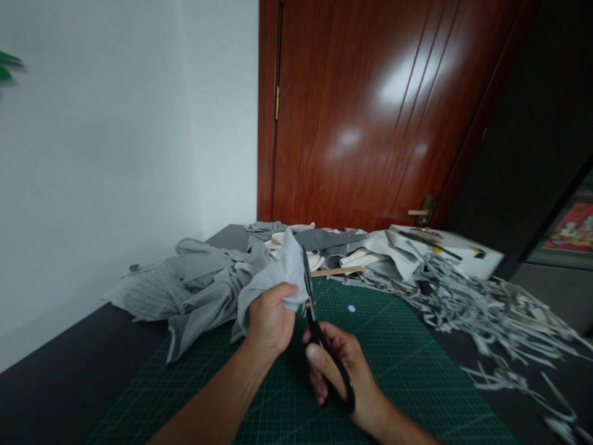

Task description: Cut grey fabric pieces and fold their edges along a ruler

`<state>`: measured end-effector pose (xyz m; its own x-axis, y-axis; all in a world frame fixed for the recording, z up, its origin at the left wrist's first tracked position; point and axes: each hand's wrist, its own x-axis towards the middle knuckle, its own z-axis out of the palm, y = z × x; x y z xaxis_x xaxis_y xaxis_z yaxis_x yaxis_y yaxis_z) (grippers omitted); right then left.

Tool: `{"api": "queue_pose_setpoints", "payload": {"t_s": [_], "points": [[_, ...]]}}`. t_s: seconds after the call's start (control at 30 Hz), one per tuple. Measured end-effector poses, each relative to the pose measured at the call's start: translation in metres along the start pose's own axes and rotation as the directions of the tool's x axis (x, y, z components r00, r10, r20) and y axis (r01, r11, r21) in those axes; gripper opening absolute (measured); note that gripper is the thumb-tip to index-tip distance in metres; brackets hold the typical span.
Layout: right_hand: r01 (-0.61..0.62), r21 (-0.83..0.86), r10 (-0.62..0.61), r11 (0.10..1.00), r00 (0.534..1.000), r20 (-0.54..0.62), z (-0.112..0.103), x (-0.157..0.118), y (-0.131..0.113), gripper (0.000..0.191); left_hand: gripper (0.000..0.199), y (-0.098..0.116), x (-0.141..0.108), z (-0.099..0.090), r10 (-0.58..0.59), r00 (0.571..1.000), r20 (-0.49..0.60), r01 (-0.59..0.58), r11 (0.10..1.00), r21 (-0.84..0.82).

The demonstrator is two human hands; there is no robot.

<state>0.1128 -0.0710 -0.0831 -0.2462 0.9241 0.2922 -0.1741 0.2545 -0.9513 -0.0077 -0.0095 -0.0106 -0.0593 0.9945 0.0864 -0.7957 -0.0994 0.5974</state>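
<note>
The piece of grey cloth (287, 262) is raised above the mat, near the middle of the view, with its right edge against the scissors (310, 307). The left hand (273, 315) has a narrow grip on it, thumb on top and cloth bunched beneath; the right hand (345, 361) is wrapped around the black handles, blades pointing up and away from the body. Whether the blades are parted is hard to tell. For a clean cut, I judge the cloth is best held taut right beside the blades, since loose knit tends to fold between them rather than shear. The left thumb lies close to the cutting line, so it would be wise to set it further back as the blades advance. Long, even strokes should leave a smoother edge than short snips. Underneath, the green cutting mat (393, 346) carries a small pale disc (351, 308), well apart from the fingers. To the left, crumpled grey fabric (204, 278) sits near the held piece; a slack drape should prevent its weight dragging the edge askew. To the right, a heap of thin strips (463, 303) spreads over the dark worktop (46, 395), best left outside the blades' path.
</note>
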Motion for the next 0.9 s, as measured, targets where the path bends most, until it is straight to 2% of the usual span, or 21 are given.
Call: {"api": "queue_pose_setpoints", "payload": {"t_s": [0.5, 0.73, 0.9], "points": [[-0.010, -0.007, 0.010, 1.000, 1.000, -0.021, 0.0003, 0.0004, -0.0020, 0.052, 0.059, 0.0023, -0.0023, 0.0049, 0.004, 1.000, -0.024, -0.005, 0.999, -0.031], [-0.023, -0.022, 0.022, 0.999, 0.999, -0.023, 0.0007, -0.0009, -0.0025, 0.050, 0.059, 0.0031, -0.0012, 0.0008, 0.006, 1.000, 0.011, -0.005, 0.999, -0.049], [-0.008, -0.054, 0.005, 0.999, 0.999, -0.045, 0.0005, -0.0013, -0.0002, 0.048, 0.059, 0.0062, -0.0011, 0.0045, -0.005, 0.998, 0.059, 0.012, 0.994, -0.111]]}}
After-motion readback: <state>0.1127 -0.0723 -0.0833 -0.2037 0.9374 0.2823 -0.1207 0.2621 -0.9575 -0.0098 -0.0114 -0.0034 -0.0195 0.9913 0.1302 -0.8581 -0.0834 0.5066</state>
